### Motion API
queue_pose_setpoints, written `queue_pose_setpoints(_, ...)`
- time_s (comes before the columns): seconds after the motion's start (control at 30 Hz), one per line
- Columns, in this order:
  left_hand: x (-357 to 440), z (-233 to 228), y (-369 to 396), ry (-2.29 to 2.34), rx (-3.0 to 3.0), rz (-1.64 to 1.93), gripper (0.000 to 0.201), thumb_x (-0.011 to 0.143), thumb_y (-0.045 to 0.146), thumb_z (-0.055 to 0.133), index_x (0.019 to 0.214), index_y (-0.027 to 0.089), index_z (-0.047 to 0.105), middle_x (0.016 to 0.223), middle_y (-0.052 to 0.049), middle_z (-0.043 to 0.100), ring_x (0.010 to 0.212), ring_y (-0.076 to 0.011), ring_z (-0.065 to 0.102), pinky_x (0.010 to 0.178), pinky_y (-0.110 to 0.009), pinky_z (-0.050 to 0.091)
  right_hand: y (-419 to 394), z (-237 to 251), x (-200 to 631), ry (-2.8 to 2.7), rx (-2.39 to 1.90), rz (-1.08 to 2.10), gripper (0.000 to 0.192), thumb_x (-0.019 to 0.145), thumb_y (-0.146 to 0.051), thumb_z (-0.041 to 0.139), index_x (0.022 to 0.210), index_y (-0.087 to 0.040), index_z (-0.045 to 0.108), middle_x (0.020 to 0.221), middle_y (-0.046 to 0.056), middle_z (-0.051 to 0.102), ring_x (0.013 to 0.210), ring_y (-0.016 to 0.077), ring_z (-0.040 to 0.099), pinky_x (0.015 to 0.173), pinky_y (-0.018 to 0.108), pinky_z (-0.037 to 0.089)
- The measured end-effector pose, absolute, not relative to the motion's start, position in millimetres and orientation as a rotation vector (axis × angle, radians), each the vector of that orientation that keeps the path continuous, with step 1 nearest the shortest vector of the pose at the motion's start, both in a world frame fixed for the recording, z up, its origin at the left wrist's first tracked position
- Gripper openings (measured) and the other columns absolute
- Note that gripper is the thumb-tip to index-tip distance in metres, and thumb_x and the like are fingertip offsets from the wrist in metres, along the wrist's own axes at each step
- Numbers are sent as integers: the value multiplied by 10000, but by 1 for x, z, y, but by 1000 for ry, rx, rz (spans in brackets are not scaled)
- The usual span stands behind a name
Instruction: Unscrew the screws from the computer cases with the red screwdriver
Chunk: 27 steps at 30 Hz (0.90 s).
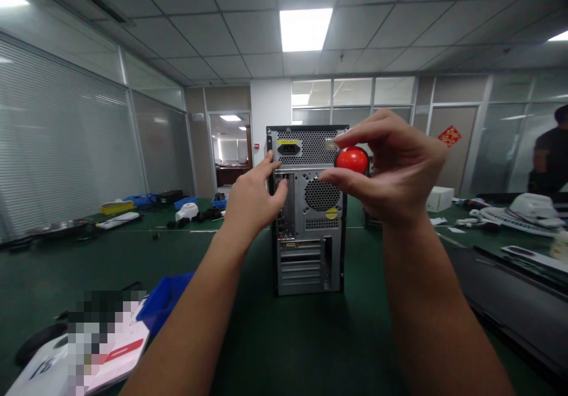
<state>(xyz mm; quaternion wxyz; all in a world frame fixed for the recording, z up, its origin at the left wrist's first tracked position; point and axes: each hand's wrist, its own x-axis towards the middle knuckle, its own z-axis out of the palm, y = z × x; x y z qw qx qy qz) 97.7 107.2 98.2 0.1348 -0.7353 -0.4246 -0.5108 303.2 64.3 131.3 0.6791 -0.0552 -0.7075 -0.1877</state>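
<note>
Gleaming red, the rounded piece (352,160) has dark edges.

round object (354,160) bright red; computer tower (309,215) silver-grey (yellow sticker (331,213), dotted mesh (313,144)); table (306,343) dark green.

PC (310,209): one, upright at centre, back towards me, on a green table (364,319). My left hand (252,199): at its 10 o'clock edge, fingers spread. My right hand (399,171): 2 o'clock, pinching a red ball (354,160). Blue tray (163,296): 8 o'clock. White box (439,199): 3 o'clock. Person (551,153): dark top, far 3 o'clock.
</note>
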Motion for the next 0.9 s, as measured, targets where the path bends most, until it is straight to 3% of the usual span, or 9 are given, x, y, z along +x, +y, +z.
queue_pose_setpoints(0.13,98,98,107,-1239,-2127,-1488,509,899,411,572,1375,237,624,1578,-26,451,1260,-274,651,1188,-519,505,67,128,299,-1585,-120,-278,306,867,-487,737,1093,-284,703,997,10,731,894,184,701,779,371,566)
queue_pose_setpoints(0.23,98,98,107,-1243,-2129,-1491,516,893,408,574,1378,238,625,1568,-27,464,1183,-268,687,1166,-521,523,65,127,294,-1535,-100,-243,260,963,-461,607,1107,-268,706,944,14,714,859,180,682,774,374,533)
queue_pose_setpoints(0.47,99,99,106,-1236,-2138,-1507,518,888,399,578,1376,232,629,1558,-26,474,1301,-289,630,1195,-529,503,65,134,299,-1381,86,-198,337,974,-359,431,748,-227,643,655,11,545,612,156,559,614,350,436)
queue_pose_setpoints(0.57,99,99,106,-1230,-2129,-1508,511,886,396,576,1368,238,634,1558,-14,467,1352,-301,595,1199,-538,497,69,134,306,-1437,78,-174,322,907,-442,525,664,-237,577,551,-19,474,496,138,476,537,339,392)
queue_pose_setpoints(0.7,99,99,106,-1237,-2128,-1483,511,890,408,567,1364,229,635,1564,-9,457,1365,-297,585,1214,-533,485,73,134,310,-1491,30,-85,218,820,-425,681,889,-266,548,526,-91,392,407,106,384,481,305,350)
queue_pose_setpoints(0.8,98,99,106,-1236,-2135,-1479,514,894,407,565,1366,215,632,1568,-16,451,1389,-293,564,1234,-533,468,71,136,309,-1454,8,-91,233,833,-347,690,807,-254,478,595,-65,471,490,116,476,508,297,377)
queue_pose_setpoints(0.9,97,98,107,-1234,-2137,-1489,504,891,402,569,1361,233,636,1568,-11,449,1367,-303,583,1208,-553,489,65,139,309,-1411,-51,-244,271,789,-358,760,709,-230,535,742,-9,586,676,138,560,626,323,449)
